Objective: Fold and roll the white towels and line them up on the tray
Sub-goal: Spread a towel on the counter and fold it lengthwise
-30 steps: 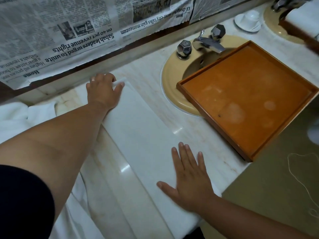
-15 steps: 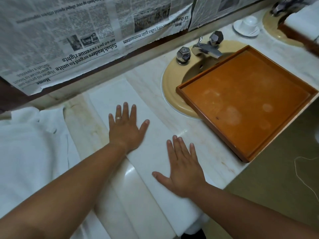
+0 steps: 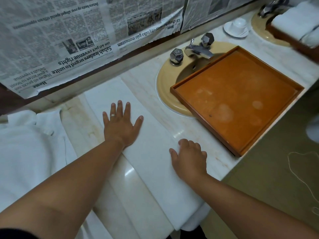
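Towel strip [image 3: 155,152] on worktop [image 3: 217,163]: left hand [image 3: 120,125] spread flat upon it; right hand [image 3: 189,158] curled at its edge, grip unclear.

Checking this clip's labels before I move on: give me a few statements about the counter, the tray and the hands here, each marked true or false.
1. The wooden tray holds no towels. True.
2. The left hand lies flat on the long folded towel. True.
3. The tray stands on the floor. False: it sits on the counter, partly over the sink.
4. The right hand lifts a rolled towel. False: it rests, fingers bent, on the same flat towel, which is not rolled.
5. Newspaper hangs behind the counter. True.
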